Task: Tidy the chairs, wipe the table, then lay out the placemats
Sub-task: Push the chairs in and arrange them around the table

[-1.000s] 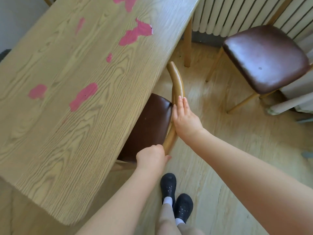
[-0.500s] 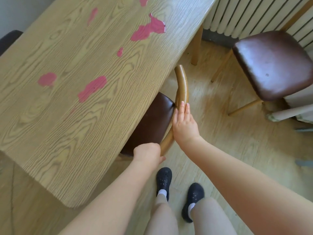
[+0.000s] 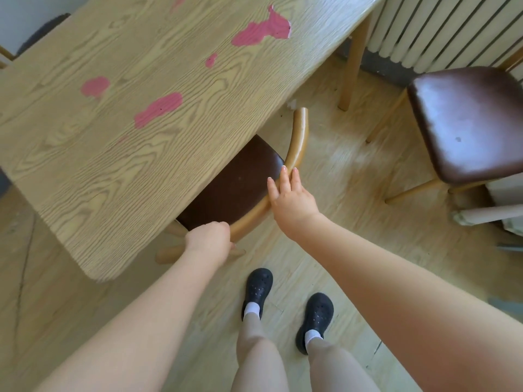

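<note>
Currently left hand (image 3: 208,239) is clamped on the near end of the curved wooden backrest (image 3: 297,145) of the tucked chair (image 3: 235,185), fingers curled round the rail, knuckles up. Right hand (image 3: 291,198) sits further along the same rail, fingers (image 3: 285,179) straight and together, laid flat against its outer face; not gripping, just pressing. Chair's dark brown seat is directly ahead of both hands, mostly under the bench (image 3: 113,137), only the back part of the seat showing past the bench edge. Backrest arcs away from the right hand's fingertips toward the bench leg (image 3: 353,60). Bench top runs up and to the left of the left hand, light wood grain, with several pink smears (image 3: 263,32) on it, well beyond both hands. Second chair (image 3: 467,123) with the same brown seat stands well off to the right of the right hand, out in the open, not tucked, just in front of the white radiator (image 3: 441,26). Below the hands: wood-look floor (image 3: 353,171), person's legs in beige trousers, black perforated clogs (image 3: 257,290) with white socks, left shoe roughly under the left hand. Dark object (image 3: 42,29) at the far left bench edge, partly hidden, cannot tell what it is.
</note>
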